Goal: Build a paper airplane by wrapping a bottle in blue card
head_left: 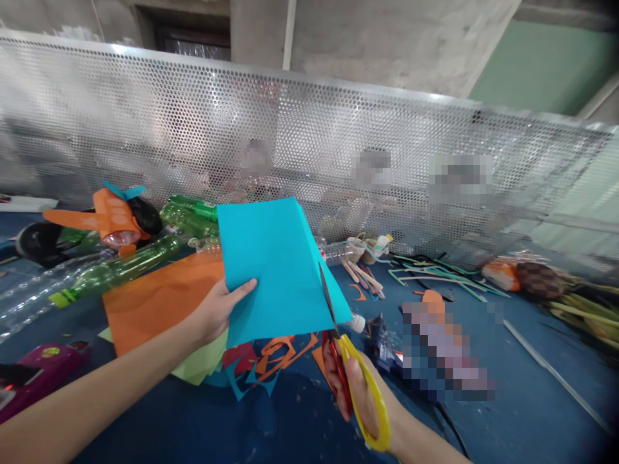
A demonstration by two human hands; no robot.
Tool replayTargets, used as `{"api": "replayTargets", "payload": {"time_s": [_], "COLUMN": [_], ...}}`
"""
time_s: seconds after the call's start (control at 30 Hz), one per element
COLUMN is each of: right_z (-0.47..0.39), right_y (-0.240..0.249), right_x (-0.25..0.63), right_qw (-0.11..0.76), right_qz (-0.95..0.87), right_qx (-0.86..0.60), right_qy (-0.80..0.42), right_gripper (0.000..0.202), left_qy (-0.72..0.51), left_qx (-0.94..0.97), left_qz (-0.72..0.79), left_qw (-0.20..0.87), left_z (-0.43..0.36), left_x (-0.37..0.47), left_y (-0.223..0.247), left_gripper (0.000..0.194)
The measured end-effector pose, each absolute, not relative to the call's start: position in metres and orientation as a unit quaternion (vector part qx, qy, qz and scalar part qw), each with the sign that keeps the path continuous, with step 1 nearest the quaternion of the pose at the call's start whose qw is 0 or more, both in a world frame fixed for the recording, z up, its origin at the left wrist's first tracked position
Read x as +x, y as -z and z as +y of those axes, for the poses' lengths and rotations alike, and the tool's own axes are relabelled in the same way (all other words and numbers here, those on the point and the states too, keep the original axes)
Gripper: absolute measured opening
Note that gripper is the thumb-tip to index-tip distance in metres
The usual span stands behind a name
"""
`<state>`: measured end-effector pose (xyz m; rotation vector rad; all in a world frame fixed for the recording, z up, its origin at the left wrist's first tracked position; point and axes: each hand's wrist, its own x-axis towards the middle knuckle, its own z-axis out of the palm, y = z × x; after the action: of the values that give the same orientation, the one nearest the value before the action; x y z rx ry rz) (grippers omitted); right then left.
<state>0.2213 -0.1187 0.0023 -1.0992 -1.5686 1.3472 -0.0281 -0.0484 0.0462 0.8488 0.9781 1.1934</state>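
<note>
Reaches up from below and left of the blue paper (271, 258), slanting the left forearm toward it. Grips its lower left edge with the left hand (217, 312), laying a straight thumb across the front and curling the other fingers mostly out of sight behind. Comes in from below and right of the paper with the right hand (358, 386), clasping the red and yellow handles of the scissors (345, 348) and pointing the blade upward along the paper's right side. Looks bright, smooth and nearly flat, with a second layer fanning out at the right; impossible to tell if folded or stacked. Hangs in front of an orange sheet (159, 296), above paper scraps (240, 356).
</note>
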Motion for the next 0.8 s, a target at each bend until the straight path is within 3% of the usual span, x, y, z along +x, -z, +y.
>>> {"api": "replayTargets", "payload": {"time_s": [0.8], "right_z": [-0.1193], "right_y": [-0.0107], "right_x": [0.2188], "right_qw": [0.363], "right_qz": [-0.596], "right_qx": [-0.476], "right_qy": [-0.536], "right_gripper": [0.067], "left_qy": [-0.515], "left_qx": [0.371], "left_qz": [0.437], "left_qw": [0.638], "left_z": [-0.0476], "left_x": [-0.0318], "left_y": [-0.0449], "left_gripper": [0.049]}}
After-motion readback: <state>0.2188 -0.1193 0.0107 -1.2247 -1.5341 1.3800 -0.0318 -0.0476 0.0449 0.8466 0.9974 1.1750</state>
